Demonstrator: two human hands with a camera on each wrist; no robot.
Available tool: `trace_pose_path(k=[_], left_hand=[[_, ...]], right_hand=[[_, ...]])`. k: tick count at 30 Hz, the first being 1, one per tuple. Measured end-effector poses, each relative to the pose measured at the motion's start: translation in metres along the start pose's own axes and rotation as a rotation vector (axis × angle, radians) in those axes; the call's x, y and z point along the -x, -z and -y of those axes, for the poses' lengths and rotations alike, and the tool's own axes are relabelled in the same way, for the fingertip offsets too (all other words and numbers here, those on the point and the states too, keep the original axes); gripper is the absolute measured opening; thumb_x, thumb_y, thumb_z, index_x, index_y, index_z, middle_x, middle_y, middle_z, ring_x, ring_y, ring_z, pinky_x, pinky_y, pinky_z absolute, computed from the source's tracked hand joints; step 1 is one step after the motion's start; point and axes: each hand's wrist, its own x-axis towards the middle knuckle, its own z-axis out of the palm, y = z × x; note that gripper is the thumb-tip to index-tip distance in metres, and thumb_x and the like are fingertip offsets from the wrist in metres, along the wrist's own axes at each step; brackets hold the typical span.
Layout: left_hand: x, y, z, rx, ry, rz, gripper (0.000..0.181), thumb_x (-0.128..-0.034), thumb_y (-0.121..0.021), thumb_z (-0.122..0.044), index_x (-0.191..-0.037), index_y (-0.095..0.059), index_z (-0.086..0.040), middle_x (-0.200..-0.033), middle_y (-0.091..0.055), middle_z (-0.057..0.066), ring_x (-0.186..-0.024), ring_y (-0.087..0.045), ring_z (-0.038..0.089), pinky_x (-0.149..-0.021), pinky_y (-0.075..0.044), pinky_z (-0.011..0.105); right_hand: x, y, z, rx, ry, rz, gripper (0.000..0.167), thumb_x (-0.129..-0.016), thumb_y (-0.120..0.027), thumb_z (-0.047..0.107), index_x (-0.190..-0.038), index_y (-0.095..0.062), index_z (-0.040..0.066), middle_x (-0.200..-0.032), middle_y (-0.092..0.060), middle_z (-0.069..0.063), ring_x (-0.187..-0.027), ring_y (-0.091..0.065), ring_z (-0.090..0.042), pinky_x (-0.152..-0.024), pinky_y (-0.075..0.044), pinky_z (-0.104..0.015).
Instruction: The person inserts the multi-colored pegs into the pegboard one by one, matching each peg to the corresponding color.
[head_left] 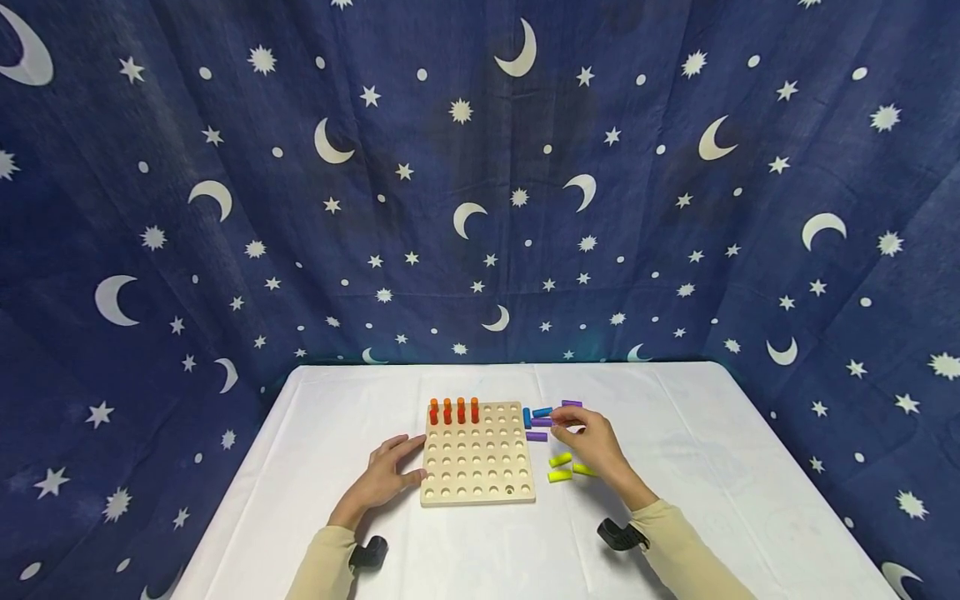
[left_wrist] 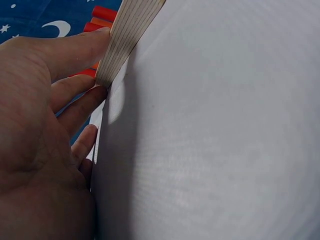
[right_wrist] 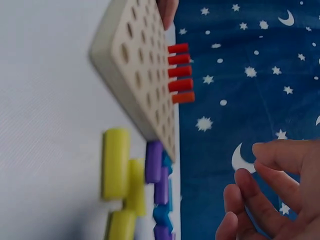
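While the left hand (head_left: 386, 477) rests against the left edge of the pegboard (head_left: 468, 467), its fingers extended and its thumb touching the same edge, the right hand (head_left: 590, 439) hangs over the loose pegs to the right of it, its fingers loosely bent and no peg visible between them in the right wrist view. The pegboard lies flat on the white tabletop (head_left: 675, 475), at the lower centre of the head view; seven holes line its bottom row. Eight pegs stand upright at its upper left: four orange pegs (head_left: 461, 402) along the top row and four red pegs (head_left: 461, 416) directly below them. Eight loose pegs are distinguishable in the head view, right of the board: two blue pegs (head_left: 542, 412), three purple pegs (head_left: 536, 437) and, lower down, three yellow pegs (head_left: 559, 477). Others may be concealed by the right hand. Two beige sleeves (head_left: 693, 546) enter from the bottom of the frame, with two black wrist devices (head_left: 370, 552) beside them. One dark-blue cloth (head_left: 420, 33), printed with pale moons and stars, fills the upper frame.
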Motion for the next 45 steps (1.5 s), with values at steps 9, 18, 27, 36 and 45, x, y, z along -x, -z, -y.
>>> trace_pose_path(k=[9,18,27,36,45], left_hand=[[0.000,0.002,-0.001,-0.019,0.013,0.003,0.063,-0.0832,-0.076,-0.035,-0.142,-0.054,-0.026,-0.153,-0.037,0.019,-0.142,-0.026,0.046,-0.110,-0.024,0.072],[0.001,0.005,-0.003,-0.009,0.006,0.005,0.063,-0.0837,-0.076,-0.034,-0.142,-0.054,-0.023,-0.153,-0.038,0.019,-0.142,-0.026,0.046,-0.110,-0.024,0.071],[0.000,0.003,0.000,-0.009,0.014,0.006,0.063,-0.0836,-0.076,-0.034,-0.142,-0.054,-0.023,-0.153,-0.038,0.019,-0.142,-0.026,0.046,-0.110,-0.024,0.071],[0.001,0.002,-0.001,-0.007,0.007,0.006,0.063,-0.0839,-0.076,-0.033,-0.142,-0.054,-0.023,-0.153,-0.038,0.019,-0.142,-0.026,0.046,-0.111,-0.023,0.071],[0.001,0.001,-0.002,-0.002,0.008,0.005,0.063,-0.0838,-0.076,-0.033,-0.142,-0.054,-0.023,-0.153,-0.038,0.019,-0.143,-0.025,0.045,-0.111,-0.023,0.072]], right_hand=[[0.015,0.020,-0.032,0.097,-0.008,0.039,0.021,-0.084,-0.078,0.016,-0.104,-0.076,0.017,-0.106,-0.074,-0.003,-0.097,-0.065,-0.021,-0.087,-0.051,-0.044],[0.027,0.043,-0.060,0.160,-0.050,0.075,0.023,-0.084,-0.078,0.019,-0.106,-0.076,0.015,-0.109,-0.073,-0.008,-0.101,-0.066,-0.027,-0.089,-0.051,-0.048],[0.033,0.059,-0.082,0.220,-0.100,0.125,0.027,-0.078,-0.081,0.018,-0.104,-0.076,0.014,-0.106,-0.073,-0.008,-0.098,-0.065,-0.025,-0.083,-0.050,-0.043],[0.033,0.063,-0.091,0.224,-0.130,0.144,0.025,-0.075,-0.082,0.014,-0.100,-0.077,0.012,-0.101,-0.072,-0.007,-0.090,-0.060,-0.018,-0.075,-0.044,-0.032],[0.031,0.061,-0.092,0.252,-0.175,0.145,0.024,-0.075,-0.081,0.011,-0.098,-0.078,0.012,-0.098,-0.071,-0.005,-0.085,-0.056,-0.016,-0.073,-0.043,-0.031]])
